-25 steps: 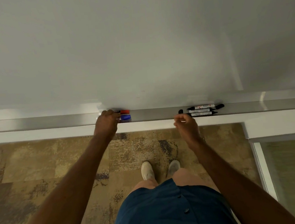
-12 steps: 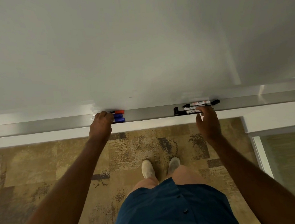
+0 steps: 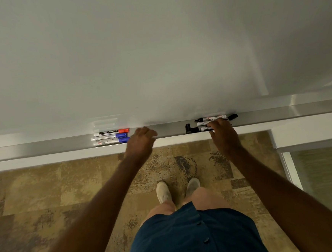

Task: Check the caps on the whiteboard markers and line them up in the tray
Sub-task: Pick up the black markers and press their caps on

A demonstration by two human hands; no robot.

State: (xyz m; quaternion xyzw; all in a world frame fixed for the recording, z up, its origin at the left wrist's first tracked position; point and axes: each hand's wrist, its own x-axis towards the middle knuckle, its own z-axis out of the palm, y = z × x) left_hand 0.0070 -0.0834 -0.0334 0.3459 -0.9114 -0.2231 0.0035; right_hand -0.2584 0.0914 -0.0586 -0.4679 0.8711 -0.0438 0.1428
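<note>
A silver marker tray (image 3: 171,128) runs along the foot of the whiteboard. Three capped markers lie side by side in its left part: a red-capped marker (image 3: 112,131) at the back and two blue-capped markers (image 3: 110,139) in front. My left hand (image 3: 140,142) hovers just right of them with fingers apart and nothing in it. Further right lie three black markers (image 3: 210,118). My right hand (image 3: 224,137) has its fingers curled over the front two, thumb at the tray's front edge. Loose black caps sit at the left (image 3: 187,127) and right (image 3: 232,116) of that group.
The blank whiteboard (image 3: 155,47) fills the upper view. Below the tray is a white ledge (image 3: 64,155), then patterned brown carpet (image 3: 47,194) with my feet (image 3: 178,190) on it. A glass panel with a white frame (image 3: 289,167) stands at the right.
My left hand has let go of the red and blue markers and moved right, uncovering them. My right hand went from the tray's front edge onto the black markers.
</note>
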